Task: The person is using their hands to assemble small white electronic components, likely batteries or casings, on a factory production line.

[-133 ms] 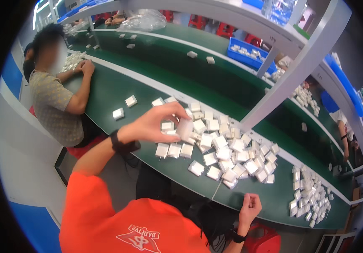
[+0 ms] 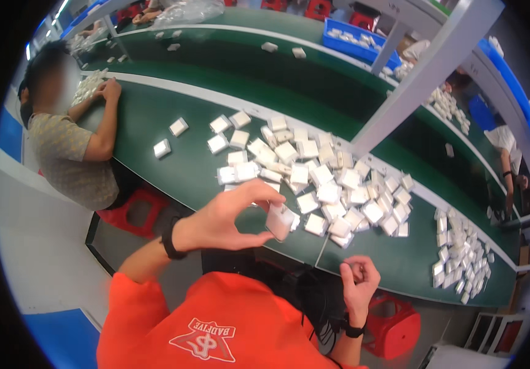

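Between the thumb and fingers of my left hand (image 2: 246,215) is a small white block (image 2: 281,220), shaped like a charger and held tilted just above the bench's near edge. Beyond it, many similar white blocks (image 2: 329,192) lie in a loose heap on the green bench (image 2: 173,163). A few separate blocks (image 2: 219,124) sit at the heap's left side. My right hand (image 2: 361,284) is at the near edge of the bench, right of the left hand, its fingers curled toward the thumb. Whatever those fingers may hold is hidden.
A second pile of white blocks (image 2: 458,258) lies further right. A slanting grey post (image 2: 412,83) rises behind the heap. To the left a person (image 2: 71,138) sits at the bench. A blue bin (image 2: 345,43) stands beyond the green belt; a red stool (image 2: 394,326) is below.
My left hand has brought the white block nearer and slightly right, away from the heap. My right hand has risen a little, fingers still curled. The whole view has shifted slightly.
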A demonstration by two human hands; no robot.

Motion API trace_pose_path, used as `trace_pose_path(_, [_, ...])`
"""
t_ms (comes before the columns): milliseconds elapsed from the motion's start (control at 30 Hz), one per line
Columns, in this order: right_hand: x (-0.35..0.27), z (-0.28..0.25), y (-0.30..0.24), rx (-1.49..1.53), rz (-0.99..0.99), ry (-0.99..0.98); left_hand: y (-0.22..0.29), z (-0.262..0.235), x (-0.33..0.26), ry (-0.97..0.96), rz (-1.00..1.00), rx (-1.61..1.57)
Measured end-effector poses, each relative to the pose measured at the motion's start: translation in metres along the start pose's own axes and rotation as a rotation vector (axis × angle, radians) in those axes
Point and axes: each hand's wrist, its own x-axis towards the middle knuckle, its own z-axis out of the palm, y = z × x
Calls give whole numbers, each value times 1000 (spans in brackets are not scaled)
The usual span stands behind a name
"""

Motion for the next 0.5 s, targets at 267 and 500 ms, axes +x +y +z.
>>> trace_pose_path(267, [11,50,-31,5,-154,-187,-13,110,-36,74,155,101])
trace_pose_path(500, [4,45,-15,-27,-71,-139,-19,134,-46,216,-264,-458])
